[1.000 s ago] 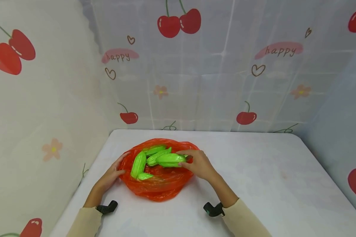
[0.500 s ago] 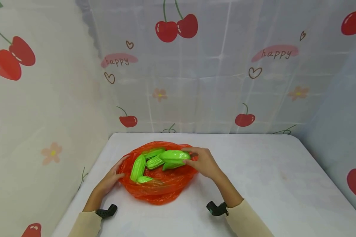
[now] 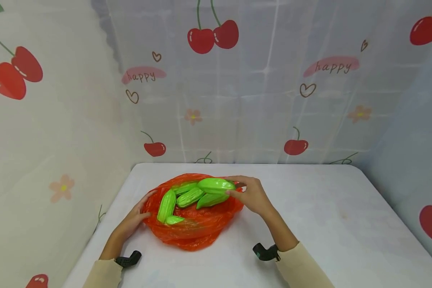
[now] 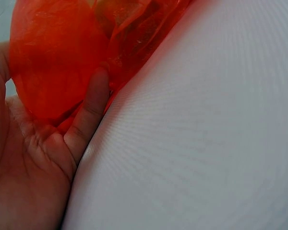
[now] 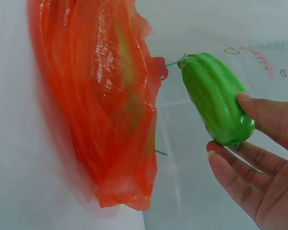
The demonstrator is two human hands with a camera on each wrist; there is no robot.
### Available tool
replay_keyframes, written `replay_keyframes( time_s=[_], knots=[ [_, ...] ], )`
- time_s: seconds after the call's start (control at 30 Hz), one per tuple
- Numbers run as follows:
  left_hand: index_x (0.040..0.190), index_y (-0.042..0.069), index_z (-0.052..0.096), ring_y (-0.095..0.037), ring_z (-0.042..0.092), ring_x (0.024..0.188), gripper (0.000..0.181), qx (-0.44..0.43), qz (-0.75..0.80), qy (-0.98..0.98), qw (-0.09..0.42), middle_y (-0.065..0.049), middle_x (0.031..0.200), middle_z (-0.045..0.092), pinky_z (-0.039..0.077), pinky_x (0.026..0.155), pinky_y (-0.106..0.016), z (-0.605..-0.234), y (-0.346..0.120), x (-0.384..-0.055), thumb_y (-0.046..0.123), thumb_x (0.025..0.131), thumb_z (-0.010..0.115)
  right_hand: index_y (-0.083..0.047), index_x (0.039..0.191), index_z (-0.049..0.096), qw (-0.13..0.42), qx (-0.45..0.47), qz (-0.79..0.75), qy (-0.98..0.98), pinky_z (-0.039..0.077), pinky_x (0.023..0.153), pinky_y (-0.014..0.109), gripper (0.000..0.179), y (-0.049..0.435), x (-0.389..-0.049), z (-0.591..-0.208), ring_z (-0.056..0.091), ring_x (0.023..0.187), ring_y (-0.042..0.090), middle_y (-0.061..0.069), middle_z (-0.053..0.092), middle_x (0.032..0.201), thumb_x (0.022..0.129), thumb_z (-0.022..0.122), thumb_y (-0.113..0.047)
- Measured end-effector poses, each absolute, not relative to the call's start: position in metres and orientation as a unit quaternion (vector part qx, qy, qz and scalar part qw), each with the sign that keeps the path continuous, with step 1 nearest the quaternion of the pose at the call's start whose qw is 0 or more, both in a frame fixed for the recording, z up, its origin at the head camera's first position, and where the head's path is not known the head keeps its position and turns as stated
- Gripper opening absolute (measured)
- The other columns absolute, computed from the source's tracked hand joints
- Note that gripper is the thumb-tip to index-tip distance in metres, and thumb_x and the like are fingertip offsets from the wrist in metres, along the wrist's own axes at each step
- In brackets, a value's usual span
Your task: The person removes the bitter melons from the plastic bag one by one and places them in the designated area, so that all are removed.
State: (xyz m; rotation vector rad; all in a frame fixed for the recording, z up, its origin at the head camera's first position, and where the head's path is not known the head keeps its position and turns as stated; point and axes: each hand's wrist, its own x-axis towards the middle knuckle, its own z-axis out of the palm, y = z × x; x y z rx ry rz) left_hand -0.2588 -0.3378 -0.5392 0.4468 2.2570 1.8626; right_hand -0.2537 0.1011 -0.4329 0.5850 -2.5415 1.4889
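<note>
A crinkled red plastic bag (image 3: 198, 236) sits mouth up on the white table, with several bright green ridged gourds (image 3: 190, 197) inside. My right hand (image 3: 253, 196) pinches one end of a glossy green gourd (image 3: 216, 185) between thumb and fingers. In the right wrist view this gourd (image 5: 216, 98) is whole, with the thumb on one side and fingers under its end, apart from the bag. My left hand (image 3: 132, 218) rests against the bag's left side, thumb and fingers spread along it. The left wrist view has one nearly straight finger (image 4: 92, 100) touching the red plastic.
The white table (image 3: 327, 216) stretches to the right of the bag. Cherry-print sheets (image 3: 237, 100) hang behind it and at both sides. Each wrist wears a black device (image 3: 129, 260) on a strap, just past the beige sleeves.
My right hand has lifted the gourd up and right from the others, uncovering another gourd below. The left hand keeps its place on the bag. The head view has tilted slightly up.
</note>
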Motion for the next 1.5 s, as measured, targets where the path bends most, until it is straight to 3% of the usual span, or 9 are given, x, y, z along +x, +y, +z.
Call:
replay_keyframes(
  time_s=[0.27, 0.37, 0.63, 0.87, 1.1, 1.2, 1.3, 1.5],
  knots=[
    [0.162, 0.021, 0.025, -0.031, 0.012, 0.152, 0.083, 0.13, 0.617, 0.771, 0.089, -0.008, 0.169, 0.012, 0.037, 0.101, -0.013, -0.538, -0.336, -0.256, -0.005, 0.088, 0.052, -0.019, 0.126, 0.073, 0.082, 0.188, 0.497, -0.843, 0.061, 0.069, 0.033, 0.043, 0.111, -0.255, -0.431, 0.07, 0.099, 0.028, 0.005, 0.072, 0.121, 0.084, 0.083, -0.018],
    [0.162, 0.021, 0.025, -0.036, 0.009, 0.152, 0.082, 0.132, 0.617, 0.771, 0.089, -0.008, 0.169, 0.012, 0.037, 0.1, -0.013, -0.538, -0.336, -0.257, -0.004, 0.089, 0.052, -0.018, 0.126, 0.073, 0.082, 0.186, 0.494, -0.845, 0.061, 0.07, 0.033, 0.043, 0.114, -0.256, -0.43, 0.07, 0.099, 0.028, 0.005, 0.072, 0.12, 0.084, 0.083, -0.02],
    [0.162, 0.022, 0.026, -0.027, 0.014, 0.15, 0.083, 0.132, 0.62, 0.768, 0.09, -0.007, 0.169, 0.012, 0.038, 0.101, -0.015, -0.541, -0.338, -0.258, -0.006, 0.088, 0.052, -0.018, 0.128, 0.073, 0.087, 0.17, 0.489, -0.851, 0.061, 0.071, 0.035, 0.044, 0.121, -0.258, -0.426, 0.069, 0.101, 0.029, 0.006, 0.071, 0.124, 0.085, 0.082, -0.018],
    [0.162, 0.022, 0.025, -0.031, 0.011, 0.151, 0.083, 0.133, 0.617, 0.77, 0.09, -0.007, 0.169, 0.012, 0.038, 0.101, -0.013, -0.539, -0.337, -0.257, -0.006, 0.088, 0.052, -0.018, 0.128, 0.072, 0.102, 0.158, 0.489, -0.852, 0.061, 0.072, 0.037, 0.044, 0.127, -0.26, -0.424, 0.069, 0.103, 0.032, 0.008, 0.071, 0.125, 0.085, 0.082, -0.016],
    [0.162, 0.017, 0.023, -0.001, 0.027, 0.14, 0.084, 0.139, 0.631, 0.758, 0.092, -0.012, 0.169, 0.011, 0.041, 0.102, -0.017, -0.544, -0.335, -0.252, -0.005, 0.088, 0.053, -0.016, 0.129, 0.071, 0.103, 0.149, 0.49, -0.853, 0.061, 0.072, 0.037, 0.044, 0.134, -0.259, -0.425, 0.068, 0.104, 0.033, 0.01, 0.07, 0.125, 0.086, 0.081, -0.014],
    [0.162, 0.018, 0.024, 0.003, 0.028, 0.137, 0.084, 0.137, 0.63, 0.759, 0.088, -0.011, 0.169, 0.011, 0.041, 0.101, -0.017, -0.545, -0.336, -0.251, -0.004, 0.087, 0.053, -0.015, 0.129, 0.071, 0.106, 0.148, 0.49, -0.852, 0.061, 0.072, 0.037, 0.044, 0.135, -0.26, -0.425, 0.068, 0.104, 0.033, 0.01, 0.07, 0.126, 0.086, 0.08, -0.014],
    [0.162, 0.02, 0.024, -0.002, 0.024, 0.141, 0.083, 0.131, 0.624, 0.765, 0.085, -0.009, 0.169, 0.012, 0.039, 0.101, -0.015, -0.543, -0.336, -0.252, -0.004, 0.087, 0.053, -0.016, 0.129, 0.071, 0.109, 0.143, 0.491, -0.853, 0.061, 0.073, 0.038, 0.044, 0.138, -0.262, -0.425, 0.067, 0.105, 0.034, 0.01, 0.07, 0.126, 0.087, 0.08, -0.014],
    [0.162, 0.021, 0.024, -0.027, 0.014, 0.15, 0.084, 0.124, 0.623, 0.767, 0.09, -0.008, 0.169, 0.011, 0.04, 0.1, -0.015, -0.538, -0.336, -0.255, -0.005, 0.087, 0.052, -0.016, 0.13, 0.071, 0.113, 0.125, 0.491, -0.855, 0.061, 0.075, 0.041, 0.043, 0.145, -0.264, -0.423, 0.067, 0.107, 0.035, 0.011, 0.069, 0.126, 0.088, 0.079, -0.014]
  ],
)
